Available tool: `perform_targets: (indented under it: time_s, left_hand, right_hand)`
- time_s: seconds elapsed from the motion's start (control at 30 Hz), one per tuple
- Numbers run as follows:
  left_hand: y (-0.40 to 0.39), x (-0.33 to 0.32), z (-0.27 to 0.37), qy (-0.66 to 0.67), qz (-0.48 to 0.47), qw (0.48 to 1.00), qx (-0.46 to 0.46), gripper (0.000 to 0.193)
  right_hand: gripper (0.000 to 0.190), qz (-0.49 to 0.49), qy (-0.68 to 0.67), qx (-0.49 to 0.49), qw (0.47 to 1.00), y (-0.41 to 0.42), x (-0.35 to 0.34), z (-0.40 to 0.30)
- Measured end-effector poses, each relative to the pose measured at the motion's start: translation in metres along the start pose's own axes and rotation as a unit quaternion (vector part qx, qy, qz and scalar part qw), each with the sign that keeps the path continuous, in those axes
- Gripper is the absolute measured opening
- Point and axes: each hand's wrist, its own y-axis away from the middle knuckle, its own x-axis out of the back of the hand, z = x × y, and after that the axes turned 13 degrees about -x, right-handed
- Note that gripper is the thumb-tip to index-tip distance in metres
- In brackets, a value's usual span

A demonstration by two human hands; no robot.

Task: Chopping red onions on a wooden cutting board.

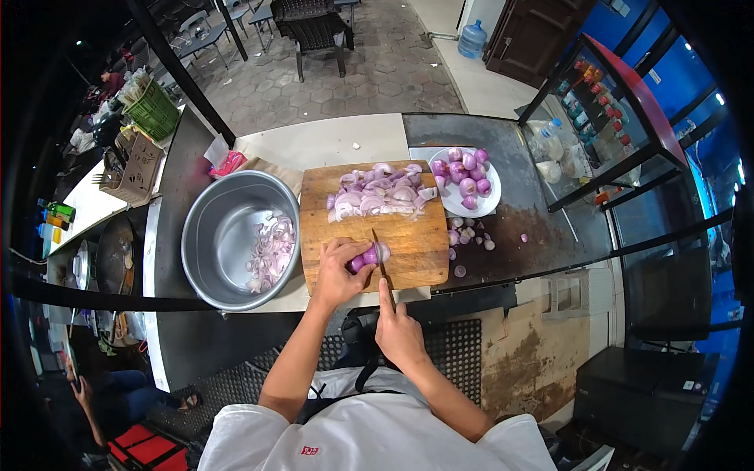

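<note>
My left hand [341, 271] presses a peeled shallot [369, 255] against the wooden cutting board [377, 227]. Gripped in my right hand [399, 329], with the index finger along its back, a kitchen knife [382, 265] has its blade at the shallot's right part. Sliced shallots [383, 191] lie in a heap across the far half of the board. At the board's left stands a large metal basin [203, 241] with more shallot slices [273, 253] inside. Whole peeled shallots [467, 171] fill much of a white plate [495, 188] at the right.
Shallot trimmings [468, 231] lie on the dark counter beside the board. A glass display case [612, 118] with bottles stands at the far right. Left are a cutlery basket [138, 171], a green basket [154, 109] and a wok [116, 253]. Another person's arm [88, 406] shows at lower left.
</note>
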Motion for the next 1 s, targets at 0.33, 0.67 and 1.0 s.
perform_targets:
  time_s: [0.33, 0.67, 1.0]
  left_hand:
    - [0.001, -0.001, -0.001, -0.004, 0.006, 1.000, 0.001, 0.043]
    - [0.002, -0.003, -0.003, 0.007, 0.020, 1.000, -0.011, 0.043]
    - [0.003, -0.003, -0.005, -0.004, 0.033, 0.999, -0.028, 0.046]
  right_hand:
    - [0.069, -0.038, -0.084, -0.007, 0.996, 0.070, 0.018, 0.047]
    - [0.070, -0.005, -0.099, -0.012, 0.995, -0.006, 0.044, -0.008]
    - [0.068, -0.103, -0.004, -0.093, 0.990, -0.019, 0.081, -0.058]
